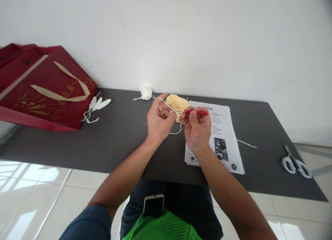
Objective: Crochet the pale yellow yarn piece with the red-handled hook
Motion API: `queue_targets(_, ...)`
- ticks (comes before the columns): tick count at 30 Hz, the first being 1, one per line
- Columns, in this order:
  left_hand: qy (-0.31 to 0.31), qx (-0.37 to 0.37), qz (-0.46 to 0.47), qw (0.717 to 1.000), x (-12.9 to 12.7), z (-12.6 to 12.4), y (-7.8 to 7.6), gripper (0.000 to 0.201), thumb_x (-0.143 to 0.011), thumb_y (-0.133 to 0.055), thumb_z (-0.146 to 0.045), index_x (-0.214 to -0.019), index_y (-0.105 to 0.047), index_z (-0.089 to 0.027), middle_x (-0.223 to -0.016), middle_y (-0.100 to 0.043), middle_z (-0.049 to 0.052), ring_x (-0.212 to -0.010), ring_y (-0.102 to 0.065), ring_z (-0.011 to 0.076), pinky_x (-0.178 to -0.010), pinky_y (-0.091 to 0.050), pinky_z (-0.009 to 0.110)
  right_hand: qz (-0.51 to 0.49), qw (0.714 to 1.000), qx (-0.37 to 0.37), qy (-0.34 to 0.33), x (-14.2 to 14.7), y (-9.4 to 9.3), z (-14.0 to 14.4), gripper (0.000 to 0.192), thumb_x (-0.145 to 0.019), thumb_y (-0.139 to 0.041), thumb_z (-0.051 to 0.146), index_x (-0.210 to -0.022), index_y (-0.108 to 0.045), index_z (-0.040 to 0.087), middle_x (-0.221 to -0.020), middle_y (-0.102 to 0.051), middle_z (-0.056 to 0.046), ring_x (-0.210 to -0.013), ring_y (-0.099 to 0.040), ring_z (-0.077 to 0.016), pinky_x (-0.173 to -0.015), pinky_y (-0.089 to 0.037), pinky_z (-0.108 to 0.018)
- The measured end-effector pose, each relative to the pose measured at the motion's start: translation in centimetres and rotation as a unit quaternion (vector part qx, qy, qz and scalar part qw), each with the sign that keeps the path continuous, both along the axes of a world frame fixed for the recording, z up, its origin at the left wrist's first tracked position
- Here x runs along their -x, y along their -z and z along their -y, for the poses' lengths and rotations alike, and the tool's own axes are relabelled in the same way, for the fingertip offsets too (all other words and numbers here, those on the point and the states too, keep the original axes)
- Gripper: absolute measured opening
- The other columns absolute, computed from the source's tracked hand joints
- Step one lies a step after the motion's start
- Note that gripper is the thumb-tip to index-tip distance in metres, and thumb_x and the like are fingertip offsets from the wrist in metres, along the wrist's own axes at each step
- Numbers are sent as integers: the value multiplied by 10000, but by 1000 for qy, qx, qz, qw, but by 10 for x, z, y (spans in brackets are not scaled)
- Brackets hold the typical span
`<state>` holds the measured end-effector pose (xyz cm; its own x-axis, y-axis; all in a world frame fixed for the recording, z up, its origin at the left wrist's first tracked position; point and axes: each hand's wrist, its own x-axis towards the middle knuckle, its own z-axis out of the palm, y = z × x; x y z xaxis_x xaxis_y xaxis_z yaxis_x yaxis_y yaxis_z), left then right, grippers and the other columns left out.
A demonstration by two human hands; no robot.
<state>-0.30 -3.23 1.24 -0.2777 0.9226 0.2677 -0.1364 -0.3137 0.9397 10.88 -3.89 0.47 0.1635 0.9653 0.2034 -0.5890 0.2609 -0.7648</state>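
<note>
My right hand (198,129) is closed round the red handle of a crochet hook (198,112), whose thin metal shaft points left. In my left hand (158,119), a strand of pale yarn (166,102) runs over the raised index finger, while thumb and other fingers pinch near the hook's tip. The small stitches there are too fine to make out. Just behind the hands lies a ball of yellow yarn (177,102), with loose loops trailing below it. A ball of white yarn (146,92) rests beyond my left hand, close to the wall.
Printed sheets (225,129) lie partly under my right forearm. White-handled scissors (295,164) rest at the table's right end. On the left stand dark red paper bags (52,95), with white leaf-shaped pieces (97,104) beside them. A phone (153,205) sits at my lap.
</note>
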Motion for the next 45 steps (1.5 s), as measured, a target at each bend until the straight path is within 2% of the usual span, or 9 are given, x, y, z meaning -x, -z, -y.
queue_targets(5,-7,-3,1,1000,0,1,-1,655,-735,-707,-116,-1359,-530,-206,-747,-617,-56,-552,-498,58,-551,-429,215,20,999,-15,33,-3,-2,1,202,-866,-775,329,-908,-585,272,-891,-688,42,-660,-615,-81,-612,-507,-232)
queue_targets(13,9,14,21,1000,1,3,-5,598,-711,-710,-103,-1280,-573,-225,-783,-606,-46,-505,-467,42,-490,-408,210,31,998,-5,47,-5,-6,3,237,-840,-796,374,-888,-581,285,-873,-672,39,-629,-561,-85,-622,-491,-241)
queue_targets(31,12,6,42,999,3,-1,2,580,-719,-713,-116,-1273,-586,-233,-803,-574,-57,-507,-448,26,-481,-382,187,60,994,-44,77,1,-3,6,196,-872,-764,380,-925,-593,301,-909,-698,39,-681,-646,-107,-678,-559,-286)
queue_targets(34,12,-1,44,999,3,-1,2,569,-718,-708,-114,-1260,-588,-237,-789,-564,-63,-506,-440,27,-479,-367,188,52,995,-51,72,1,-3,7,180,-875,-765,365,-930,-606,301,-918,-704,34,-691,-656,-110,-684,-564,-291)
queue_targets(37,11,-6,35,999,2,0,2,554,-726,-716,-127,-1253,-588,-243,-780,-565,-60,-512,-442,31,-485,-367,190,37,997,-29,55,-1,-4,6,197,-865,-778,372,-920,-607,292,-909,-699,35,-681,-648,-105,-689,-570,-289)
queue_targets(45,36,-30,32,998,0,6,1,530,-783,-762,-195,-1275,-582,-273,-861,-603,-27,-550,-497,43,-513,-418,202,-47,998,35,-38,-4,-8,3,169,-869,-781,319,-890,-623,264,-880,-709,56,-683,-658,-73,-635,-584,-204)
